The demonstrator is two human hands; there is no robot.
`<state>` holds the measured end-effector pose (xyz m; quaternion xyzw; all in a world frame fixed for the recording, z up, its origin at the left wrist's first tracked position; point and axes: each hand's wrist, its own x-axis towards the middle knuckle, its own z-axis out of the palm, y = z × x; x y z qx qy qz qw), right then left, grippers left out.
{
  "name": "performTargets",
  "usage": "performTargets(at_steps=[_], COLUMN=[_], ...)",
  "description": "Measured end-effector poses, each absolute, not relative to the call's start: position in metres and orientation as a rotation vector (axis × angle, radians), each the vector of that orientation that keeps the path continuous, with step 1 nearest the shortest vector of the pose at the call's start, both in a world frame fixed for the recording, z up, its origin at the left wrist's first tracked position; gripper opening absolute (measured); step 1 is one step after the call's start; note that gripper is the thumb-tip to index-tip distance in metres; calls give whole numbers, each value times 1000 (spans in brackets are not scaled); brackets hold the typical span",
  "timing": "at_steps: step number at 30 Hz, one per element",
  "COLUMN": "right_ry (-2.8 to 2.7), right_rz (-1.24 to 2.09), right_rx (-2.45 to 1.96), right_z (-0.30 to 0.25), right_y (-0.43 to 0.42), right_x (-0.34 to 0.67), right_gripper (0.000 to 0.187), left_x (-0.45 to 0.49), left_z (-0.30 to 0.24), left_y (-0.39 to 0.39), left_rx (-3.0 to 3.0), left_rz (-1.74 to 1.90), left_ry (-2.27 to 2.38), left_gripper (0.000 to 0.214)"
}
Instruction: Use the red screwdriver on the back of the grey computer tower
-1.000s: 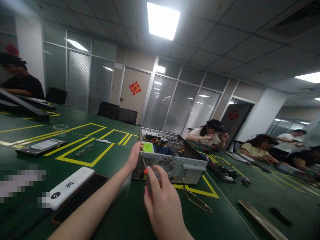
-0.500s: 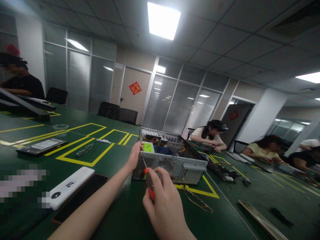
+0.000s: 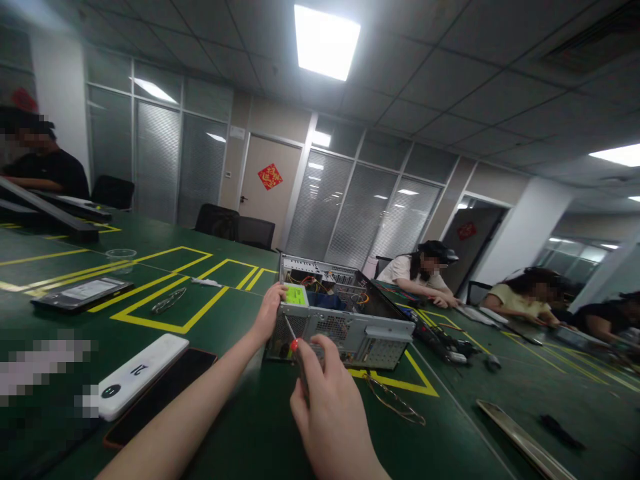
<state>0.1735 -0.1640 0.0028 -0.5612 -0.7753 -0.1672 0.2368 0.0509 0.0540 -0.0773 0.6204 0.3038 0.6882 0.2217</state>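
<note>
An open computer case (image 3: 360, 333) lies on the green table with its vented rear panel facing me. Inside its left end sits a power supply (image 3: 296, 295) with a bright green label; coloured wires show behind it. My left hand (image 3: 270, 313) is closed on the case's left corner, fingers against the power supply's edge. In my right hand (image 3: 333, 407) is a screwdriver (image 3: 295, 345) with a red and dark handle, gripped between thumb and fingers. Its thin shaft points up and left to the rear panel below the power supply. Whether the tip sits in a screw is too small to tell.
Left on the table are a hard drive (image 3: 83, 293), a clear plastic lid (image 3: 121, 256), a white device (image 3: 145, 375) and a dark phone (image 3: 165, 393). Glasses (image 3: 395, 400) lie right of my right hand. Cables and parts (image 3: 445, 340) spread beyond the case, near seated people.
The screwdriver handle has turned in my right hand, showing less red, and my fingers have shifted slightly. My left hand and the case stay put.
</note>
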Motion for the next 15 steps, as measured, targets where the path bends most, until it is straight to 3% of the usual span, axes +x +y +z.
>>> performTargets(at_steps=[4,8,15], right_ry=[-2208,-2287,-2193], right_rz=[-614,-730,-430], right_rx=[-1415,-1324,-1463], right_z=[0,-4,3], right_y=[-163,-163,-162], right_x=[174,173,173], right_gripper=[49,28,31], left_x=[51,51,51], left_z=[-77,-76,-76], left_y=[55,53,52], left_rx=[1703,1734,1722], left_rz=[1918,1897,1894], left_ry=[824,828,845], left_gripper=[36,36,36])
